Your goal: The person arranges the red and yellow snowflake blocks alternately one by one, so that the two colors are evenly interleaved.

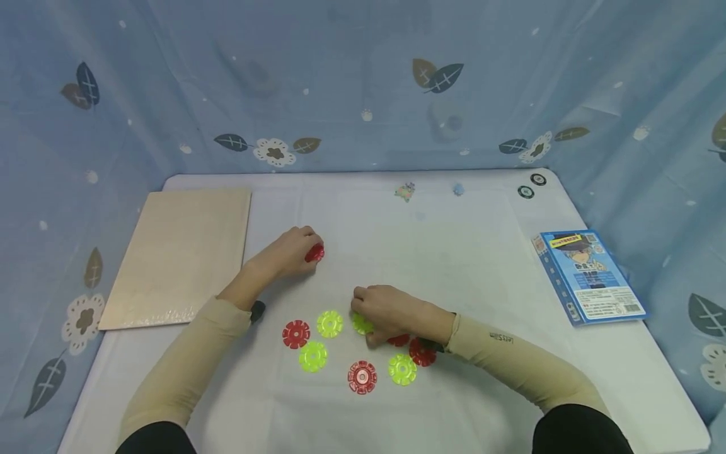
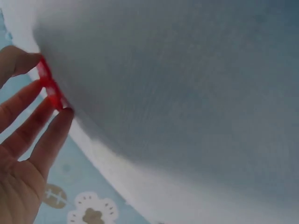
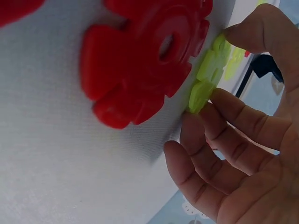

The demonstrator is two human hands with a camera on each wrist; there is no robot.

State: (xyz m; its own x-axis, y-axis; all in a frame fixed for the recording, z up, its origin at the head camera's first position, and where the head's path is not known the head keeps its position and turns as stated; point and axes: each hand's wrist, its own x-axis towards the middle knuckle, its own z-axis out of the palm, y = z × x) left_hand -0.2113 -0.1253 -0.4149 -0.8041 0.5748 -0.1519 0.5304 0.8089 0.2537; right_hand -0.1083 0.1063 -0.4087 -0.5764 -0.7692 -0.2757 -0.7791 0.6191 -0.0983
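Note:
My left hand pinches a red notched plastic disc above the white table, toward the beige board. In the left wrist view the red disc stands edge-on between thumb and fingertips. Nearer the middle, my right hand has its thumb and fingertips on the rim of a yellow-green disc. The right wrist view shows this yellow-green disc pinched and tilted, beside a large red disc. More red and yellow-green discs lie around, among them a red disc in front and a yellow-green disc.
A beige board lies at the left. On the right is a blue box. Two dark round pieces sit at the back right, and small stickers or figures at the back middle. A patterned blue curtain surrounds the table.

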